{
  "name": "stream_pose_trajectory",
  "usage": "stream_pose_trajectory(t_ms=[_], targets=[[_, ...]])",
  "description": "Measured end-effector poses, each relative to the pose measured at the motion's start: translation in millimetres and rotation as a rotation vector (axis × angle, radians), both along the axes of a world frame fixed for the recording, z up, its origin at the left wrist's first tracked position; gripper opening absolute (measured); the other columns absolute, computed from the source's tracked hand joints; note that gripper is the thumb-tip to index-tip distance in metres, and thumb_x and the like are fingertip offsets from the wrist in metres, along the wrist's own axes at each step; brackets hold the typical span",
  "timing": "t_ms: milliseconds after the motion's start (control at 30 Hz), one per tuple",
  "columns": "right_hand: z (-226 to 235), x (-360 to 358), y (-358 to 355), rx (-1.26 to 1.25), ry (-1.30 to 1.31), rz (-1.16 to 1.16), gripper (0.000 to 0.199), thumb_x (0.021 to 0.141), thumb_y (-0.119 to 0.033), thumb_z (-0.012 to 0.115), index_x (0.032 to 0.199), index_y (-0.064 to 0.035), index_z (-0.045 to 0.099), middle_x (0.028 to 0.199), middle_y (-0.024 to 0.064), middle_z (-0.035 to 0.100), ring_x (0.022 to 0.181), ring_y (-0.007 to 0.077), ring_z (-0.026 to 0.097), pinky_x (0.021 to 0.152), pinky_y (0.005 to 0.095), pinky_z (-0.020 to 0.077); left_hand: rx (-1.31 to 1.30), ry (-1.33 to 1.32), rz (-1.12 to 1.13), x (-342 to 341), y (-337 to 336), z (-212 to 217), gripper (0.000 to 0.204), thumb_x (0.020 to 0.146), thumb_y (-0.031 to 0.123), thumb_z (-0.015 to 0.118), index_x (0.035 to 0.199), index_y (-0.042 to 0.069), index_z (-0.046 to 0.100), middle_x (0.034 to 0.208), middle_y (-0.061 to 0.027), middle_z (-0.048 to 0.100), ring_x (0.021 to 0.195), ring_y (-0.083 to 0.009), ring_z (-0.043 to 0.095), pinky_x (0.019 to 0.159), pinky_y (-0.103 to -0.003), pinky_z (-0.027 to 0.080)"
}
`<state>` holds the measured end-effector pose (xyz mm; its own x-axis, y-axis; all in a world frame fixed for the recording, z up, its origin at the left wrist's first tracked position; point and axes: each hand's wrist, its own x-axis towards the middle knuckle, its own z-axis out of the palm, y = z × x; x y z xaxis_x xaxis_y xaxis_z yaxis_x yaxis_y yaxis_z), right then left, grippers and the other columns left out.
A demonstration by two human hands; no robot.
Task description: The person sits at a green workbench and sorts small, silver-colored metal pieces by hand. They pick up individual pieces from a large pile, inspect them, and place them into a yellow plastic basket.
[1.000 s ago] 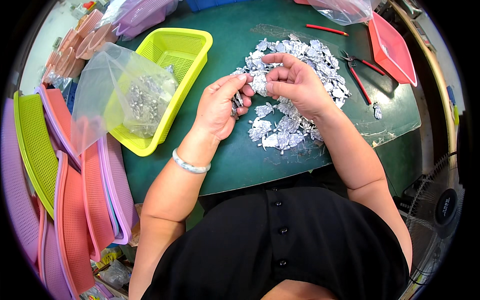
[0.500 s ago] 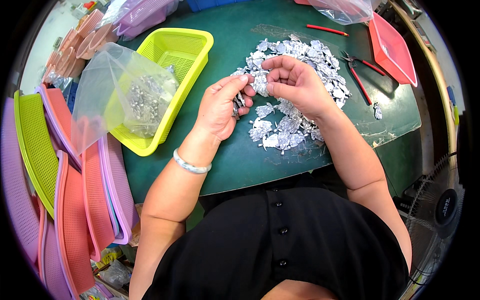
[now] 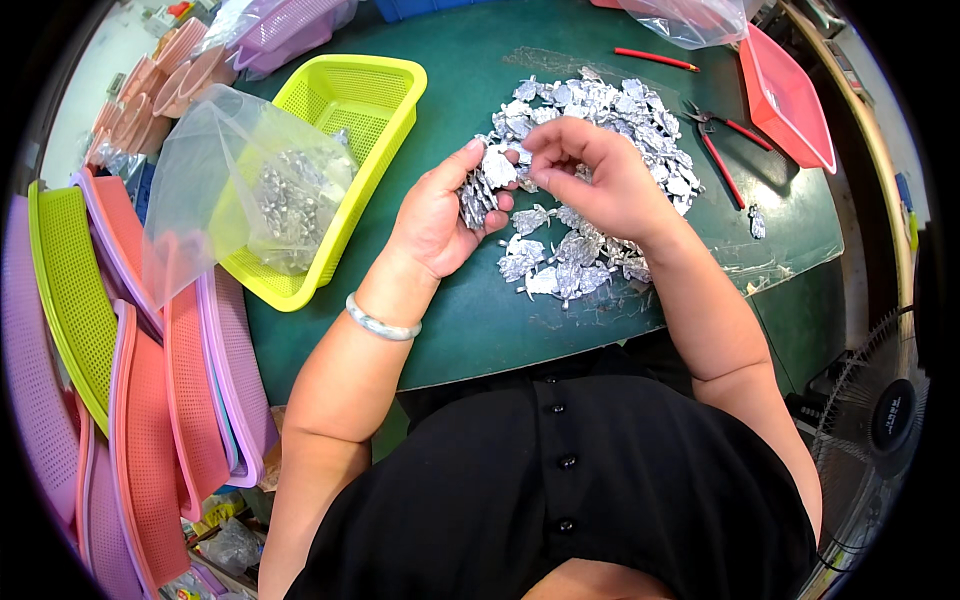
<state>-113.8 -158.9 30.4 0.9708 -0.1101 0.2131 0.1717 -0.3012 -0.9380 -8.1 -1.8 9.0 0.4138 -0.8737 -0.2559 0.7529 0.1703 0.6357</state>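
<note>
1. Fingers of the left hand (image 3: 440, 215) are curled half shut around a small stack of silver metal pieces (image 3: 478, 190), which I see fanned out between thumb and fingertips.
2. I see the right hand (image 3: 600, 180) bent into a loose pinch just beside the left, its fingertips closing on one piece at the top of that stack; the palm hovers over the pile (image 3: 590, 110).
3. That pile of flat silver pieces lies on a clear sheet (image 3: 760, 265) on the green desk (image 3: 480, 320), spreading from under the right hand toward the far edge.
4. I cannot make out the exact shape of any piece, and the right wrist covers part of the pile.
5. A yellow basket (image 3: 390, 85) stands left of the hands; a clear bag (image 3: 220, 190) of more silver pieces lies across its near end and hides that corner.
6. Red-handled pliers (image 3: 725, 145) and a red stick (image 3: 655, 58) lie beyond the pile, next to a red tray (image 3: 790, 100) cut off at the right.
7. Stacked pink, yellow and purple baskets (image 3: 140, 400) crowd the left rim, their contents out of my sight.
</note>
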Motion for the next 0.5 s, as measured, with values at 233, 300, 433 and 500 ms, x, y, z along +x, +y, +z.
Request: stream_pose_trajectory(t_ms=[233,300,433,500], targets=[[2.3,-7.3,3.9,-0.893,-0.068,0.118,0.032,0.061,-0.002,0.066,0.092,-0.0077,0.059,0.081,0.0054,0.058,0.085,0.0246,0.049,0.079,0.0358,0.0366,0.006,0.042,0.012,0.8,-1.0,1.4,0.032,0.091,0.033,0.043,0.093,0.004,0.057,0.077,-0.0058,0.059,0.062,-0.0130,0.054,0.048,-0.022,0.042],[1.6,-7.7,4.9,-0.923,-0.070,0.118,0.030,0.062,-0.002,0.064,0.091,-0.0072,0.058,0.081,0.0054,0.057,0.087,0.0230,0.049,0.078,0.0346,0.0362,-0.004,0.033,0.018,0.4,-0.3,0.6,0.032,0.090,0.034,0.045,0.092,0.004,0.057,0.077,-0.0059,0.060,0.064,-0.0132,0.055,0.048,-0.022,0.043],[-1.1,-6.9,2.4,-0.968,-0.130,0.111,0.024,0.066,0.001,0.056,0.088,-0.0056,0.057,0.079,0.0061,0.059,0.087,0.0231,0.050,0.075,0.0343,0.0357,0.007,-0.033,0.061,1.7,1.3,-0.6,0.030,0.087,0.033,0.051,0.089,0.004,0.057,0.079,-0.0081,0.060,0.069,-0.0162,0.059,0.050,-0.023,0.047],[-1.5,-6.9,2.0,-0.991,-0.136,0.112,0.023,0.066,0.001,0.055,0.088,-0.0048,0.057,0.078,0.0065,0.058,0.087,0.0232,0.050,0.075,0.0342,0.0355,0.021,-0.079,0.080,3.0,2.6,-1.9,0.029,0.086,0.032,0.053,0.088,0.003,0.057,0.080,-0.0100,0.060,0.073,-0.0189,0.060,0.052,-0.024,0.049]])
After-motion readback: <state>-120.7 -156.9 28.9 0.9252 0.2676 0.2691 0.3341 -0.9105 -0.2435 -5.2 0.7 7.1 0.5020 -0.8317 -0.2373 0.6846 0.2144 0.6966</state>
